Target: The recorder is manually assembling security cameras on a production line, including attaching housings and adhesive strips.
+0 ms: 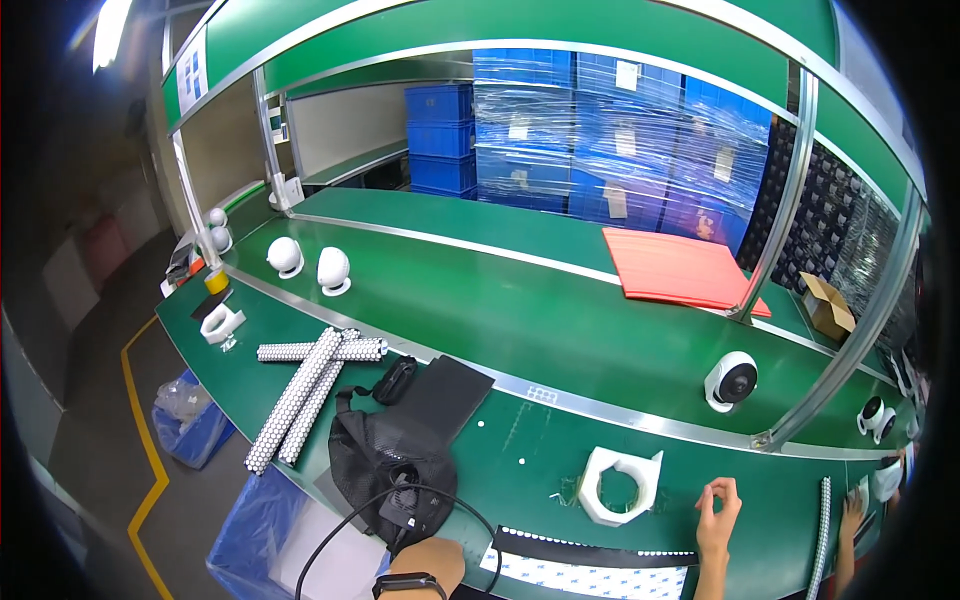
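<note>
Right hand (718, 512): fingers curled, grip unclear; left hand unseen. Near the surface's (550, 437) front edge, the white ring (648, 482) looks light; pinch its walls.

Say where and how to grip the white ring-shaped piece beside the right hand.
I'd probably take the white ring-shaped piece by its right wall, coming from the right with the right hand, pinching it inside and out: that side faces the hand, and the wide opening leaves room.

A fisheye camera on the wearer's head looks down and forward (edges bowing) across a nearby green workbench (545, 450).
</note>
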